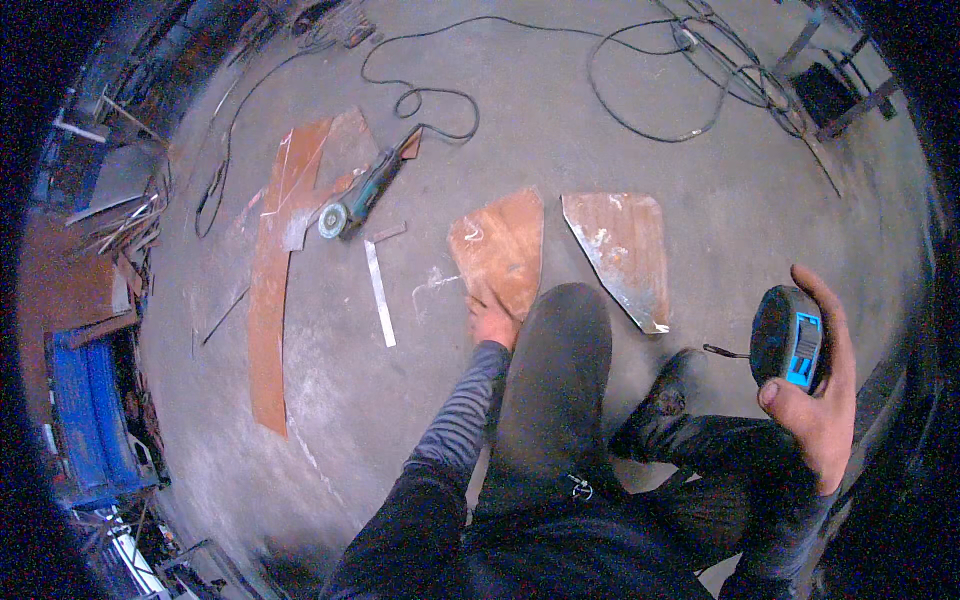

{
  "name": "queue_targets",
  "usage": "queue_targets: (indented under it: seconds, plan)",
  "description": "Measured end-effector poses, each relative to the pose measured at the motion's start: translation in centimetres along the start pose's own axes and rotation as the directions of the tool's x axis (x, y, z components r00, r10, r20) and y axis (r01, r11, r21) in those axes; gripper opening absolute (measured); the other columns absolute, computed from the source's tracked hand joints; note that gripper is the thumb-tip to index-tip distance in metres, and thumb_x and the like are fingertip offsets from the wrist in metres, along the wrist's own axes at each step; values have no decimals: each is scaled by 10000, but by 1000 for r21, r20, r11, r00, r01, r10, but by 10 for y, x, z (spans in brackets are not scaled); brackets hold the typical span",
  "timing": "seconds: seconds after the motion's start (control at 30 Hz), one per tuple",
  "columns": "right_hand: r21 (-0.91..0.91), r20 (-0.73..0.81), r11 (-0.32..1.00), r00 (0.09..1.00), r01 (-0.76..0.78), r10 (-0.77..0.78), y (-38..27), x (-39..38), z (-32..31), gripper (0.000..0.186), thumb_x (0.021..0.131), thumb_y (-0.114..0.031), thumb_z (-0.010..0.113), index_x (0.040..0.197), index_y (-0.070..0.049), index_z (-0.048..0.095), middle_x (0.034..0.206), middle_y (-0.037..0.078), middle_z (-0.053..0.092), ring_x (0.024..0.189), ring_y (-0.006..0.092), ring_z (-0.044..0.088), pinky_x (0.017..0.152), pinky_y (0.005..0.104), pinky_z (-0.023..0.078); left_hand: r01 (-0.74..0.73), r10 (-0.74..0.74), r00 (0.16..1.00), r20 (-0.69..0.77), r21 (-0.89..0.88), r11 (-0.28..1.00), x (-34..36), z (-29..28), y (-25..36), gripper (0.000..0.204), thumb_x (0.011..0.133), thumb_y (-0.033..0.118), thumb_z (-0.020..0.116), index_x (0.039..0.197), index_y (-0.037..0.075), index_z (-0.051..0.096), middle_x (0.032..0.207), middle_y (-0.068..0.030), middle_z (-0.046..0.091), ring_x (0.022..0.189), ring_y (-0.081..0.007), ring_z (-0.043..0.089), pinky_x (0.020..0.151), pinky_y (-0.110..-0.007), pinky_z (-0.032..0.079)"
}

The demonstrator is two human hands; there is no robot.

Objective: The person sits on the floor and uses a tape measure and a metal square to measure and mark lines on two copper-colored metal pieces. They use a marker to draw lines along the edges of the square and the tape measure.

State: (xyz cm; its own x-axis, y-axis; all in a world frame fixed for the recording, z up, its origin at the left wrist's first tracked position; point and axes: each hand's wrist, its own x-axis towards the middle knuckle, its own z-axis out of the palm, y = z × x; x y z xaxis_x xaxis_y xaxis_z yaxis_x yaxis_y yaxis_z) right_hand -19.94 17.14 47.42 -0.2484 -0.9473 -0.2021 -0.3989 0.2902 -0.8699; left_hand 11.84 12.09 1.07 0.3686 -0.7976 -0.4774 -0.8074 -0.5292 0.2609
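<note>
My left hand (pixel 492 319) is at the near edge of a rusty, flat steel plate (pixel 505 245) with chalk marks, its fingers bent over the edge and partly hidden. My right hand (pixel 822 400) is raised at the right, closed round a black and blue tape measure (pixel 786 337) with a dark strap hanging off it. Beside the first plate, to its right, lies a second rusty angled plate (pixel 625 250) with a pale cut edge. My knee is close to both plates.
An angle grinder (pixel 362 195) rests by a long rusty steel strip (pixel 268 340) at the left. Near it lies a metal square (pixel 380 295). Black cables (pixel 590 80) loop across the far floor. A blue metal object (pixel 95 415) and scrap pieces (pixel 135 225) line the left side.
</note>
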Motion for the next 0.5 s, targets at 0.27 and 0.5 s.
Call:
queue_targets:
  seconds: [0.27, 0.5]
  plan:
    - [-46, -64, 999, 998, 10, -13, 2, -1, 3, 1053, 574, -434, 822, 1477, -24, 467, 1178, 88, 599, 1023, 180, 581, 924, 293, 461, -155, 188, 975, -117, 243, 957, -6, 49, -23, 825, 959, 158, 532, 1639, 112, 68, 1609, -422, -24, 1410, -616, 301, 1120, -596, 394]
    - [-26, 34, 999, 999, -23, 24, -5, -1, 10, 1046, 574, -400, 833, 1475, -14, 467, 1217, 98, 591, 1053, 185, 587, 934, 293, 467, -240, 309, 930, -201, 304, 922, -8, 42, -53, 907, 903, 86, 605, 1638, 101, 75, 1598, -437, -25, 1405, -616, 305, 1157, -532, 378]
